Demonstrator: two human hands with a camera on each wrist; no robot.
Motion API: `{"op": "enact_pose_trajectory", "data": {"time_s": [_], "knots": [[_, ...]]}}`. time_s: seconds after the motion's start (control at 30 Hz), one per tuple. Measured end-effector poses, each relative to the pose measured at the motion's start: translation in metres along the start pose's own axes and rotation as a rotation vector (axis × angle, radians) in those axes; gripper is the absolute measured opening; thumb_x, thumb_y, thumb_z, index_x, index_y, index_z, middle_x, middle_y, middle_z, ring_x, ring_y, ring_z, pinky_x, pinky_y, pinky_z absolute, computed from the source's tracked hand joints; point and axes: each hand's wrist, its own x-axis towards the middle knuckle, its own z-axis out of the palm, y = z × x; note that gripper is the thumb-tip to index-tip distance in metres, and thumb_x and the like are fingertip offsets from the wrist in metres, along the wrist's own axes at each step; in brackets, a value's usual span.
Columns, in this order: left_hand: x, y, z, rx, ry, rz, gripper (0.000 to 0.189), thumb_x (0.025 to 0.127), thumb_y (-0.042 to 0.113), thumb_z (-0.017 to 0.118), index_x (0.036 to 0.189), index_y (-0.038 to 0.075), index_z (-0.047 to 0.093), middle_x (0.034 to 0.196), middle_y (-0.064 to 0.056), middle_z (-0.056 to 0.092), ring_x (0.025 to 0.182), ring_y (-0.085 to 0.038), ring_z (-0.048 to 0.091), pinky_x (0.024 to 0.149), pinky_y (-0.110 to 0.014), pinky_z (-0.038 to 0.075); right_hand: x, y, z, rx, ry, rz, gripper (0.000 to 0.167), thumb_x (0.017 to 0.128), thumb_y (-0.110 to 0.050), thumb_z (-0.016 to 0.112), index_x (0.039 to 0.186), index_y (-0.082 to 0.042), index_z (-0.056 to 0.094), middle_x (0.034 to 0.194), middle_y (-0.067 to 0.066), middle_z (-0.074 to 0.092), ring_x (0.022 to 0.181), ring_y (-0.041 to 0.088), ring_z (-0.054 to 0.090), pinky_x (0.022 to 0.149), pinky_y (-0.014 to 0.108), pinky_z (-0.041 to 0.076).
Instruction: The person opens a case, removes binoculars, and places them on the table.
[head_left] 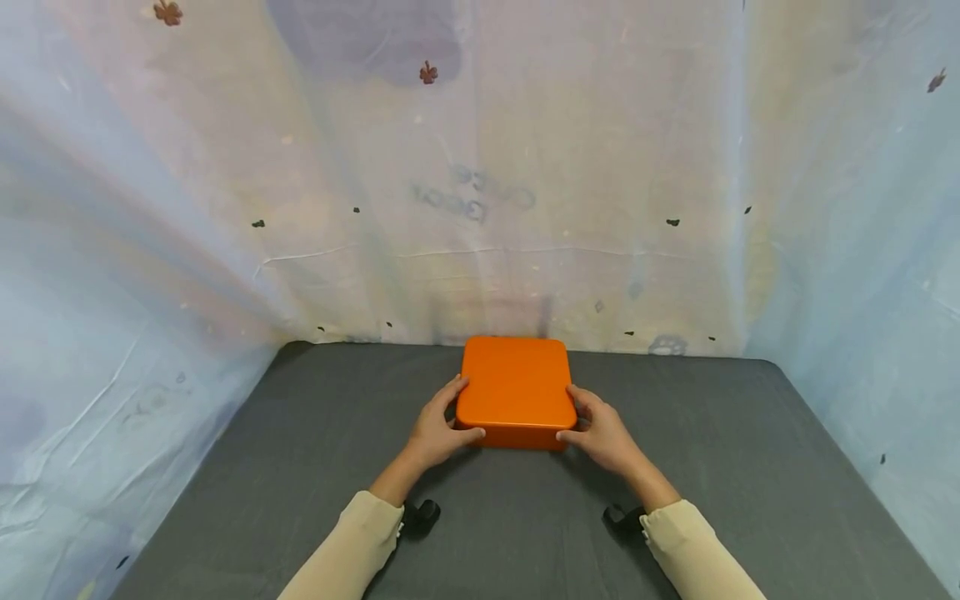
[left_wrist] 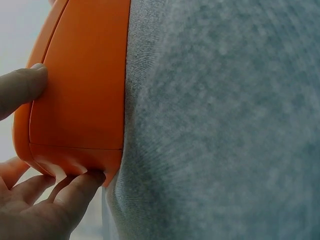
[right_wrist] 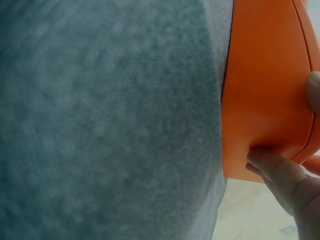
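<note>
An orange box (head_left: 516, 382) with rounded corners and a smooth, glossy top sits on the grey cloth near the table's far edge. My left hand (head_left: 437, 432) holds its near left corner, thumb on the front face and fingers along the left side. At the near right corner my right hand (head_left: 604, 435) grips it the same way. In the left wrist view, a thin seam runs along the upper edge of the box (left_wrist: 82, 100), and the fingertips press its side. The right wrist view shows the box (right_wrist: 267, 85) with fingers against its side. What is inside stays hidden.
Grey cloth covers the table (head_left: 315, 500), whose far edge meets a pale patterned curtain (head_left: 600, 150) that also hangs at both sides. A black strap piece (head_left: 422, 518) sticks out by the left cuff, another (head_left: 624, 520) by the right cuff.
</note>
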Motion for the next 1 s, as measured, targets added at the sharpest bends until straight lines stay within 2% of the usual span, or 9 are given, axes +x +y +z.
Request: {"op": "enact_pose_trajectory", "data": {"time_s": [0.73,1.0], "knots": [[0.002,0.0004,0.0006,-0.017,0.001,-0.019,0.087,0.076,0.021,0.083,0.15,0.017,0.037,0.16,-0.002,0.025,0.144,-0.027,0.032,0.101,-0.046,0.047,0.0006,0.0,-0.0011,0.011,0.021,0.027,0.079,0.081,-0.006,0.076,0.147,0.004,0.034,0.151,0.026,0.035,0.116,0.039,0.058,0.087,0.037,0.056],[-0.0002,0.0009,-0.0002,-0.034,0.001,-0.035,0.087,0.077,0.019,0.082,0.15,0.018,0.036,0.16,0.0,0.024,0.145,-0.026,0.029,0.103,-0.046,0.046,0.0008,-0.0002,0.0002,0.011,0.033,-0.009,0.075,0.079,-0.004,0.077,0.144,0.006,0.039,0.148,0.027,0.038,0.113,0.04,0.06,0.088,0.039,0.056]]}}
